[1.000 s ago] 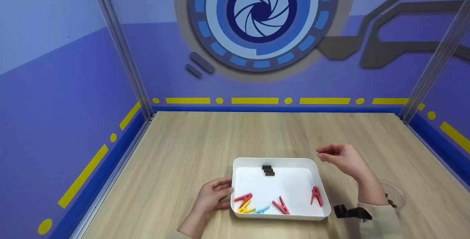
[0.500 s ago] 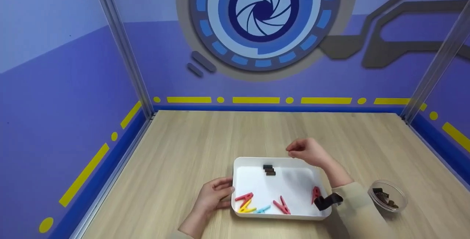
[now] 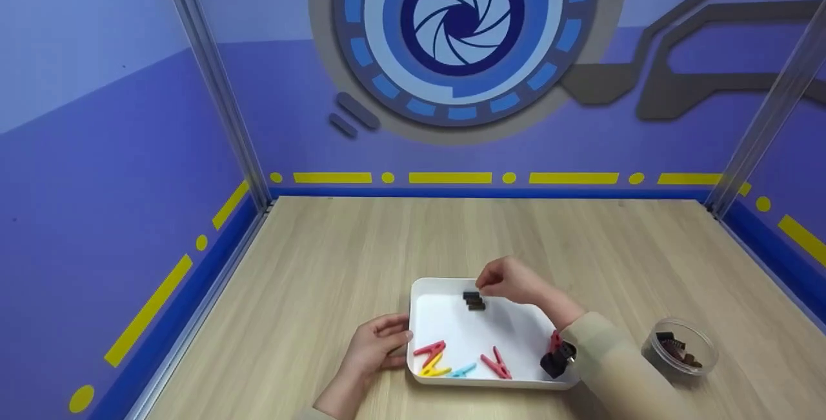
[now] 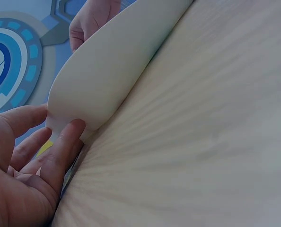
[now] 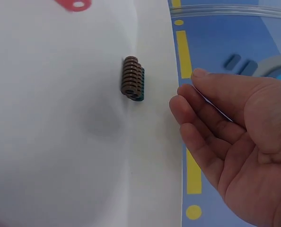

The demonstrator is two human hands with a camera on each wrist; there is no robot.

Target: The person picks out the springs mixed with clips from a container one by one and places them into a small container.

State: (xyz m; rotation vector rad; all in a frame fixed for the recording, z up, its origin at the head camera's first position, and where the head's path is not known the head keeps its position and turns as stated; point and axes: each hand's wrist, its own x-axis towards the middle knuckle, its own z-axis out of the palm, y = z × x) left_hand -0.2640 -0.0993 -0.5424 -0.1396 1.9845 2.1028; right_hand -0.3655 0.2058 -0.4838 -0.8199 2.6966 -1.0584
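Observation:
A white tray (image 3: 445, 330) lies on the table, and my left hand (image 3: 371, 346) holds its left side. In the left wrist view the fingertips (image 4: 76, 125) press the tray's outer wall while another digit meets its rim. Several small coil springs (image 3: 474, 301), brown and dark green, lie side by side near the tray's far wall. My right hand (image 3: 513, 280) hovers over the far rim, just right of the springs. In the right wrist view its fingers are loosely bent, with nothing seen between them, apart from the springs (image 5: 132, 78).
Clothespins in red (image 3: 495, 363), yellow (image 3: 435, 366) and light blue (image 3: 462, 370) lie along the tray's near side. Another red clothespin is partly hidden by the right wrist camera (image 3: 558, 360). A clear round tub (image 3: 683, 349) of springs stands right of the tray.
My right hand has moved left from beyond the tray's right side, then down beside the springs. The tub has come into full view. My left hand and the tray have stayed put.

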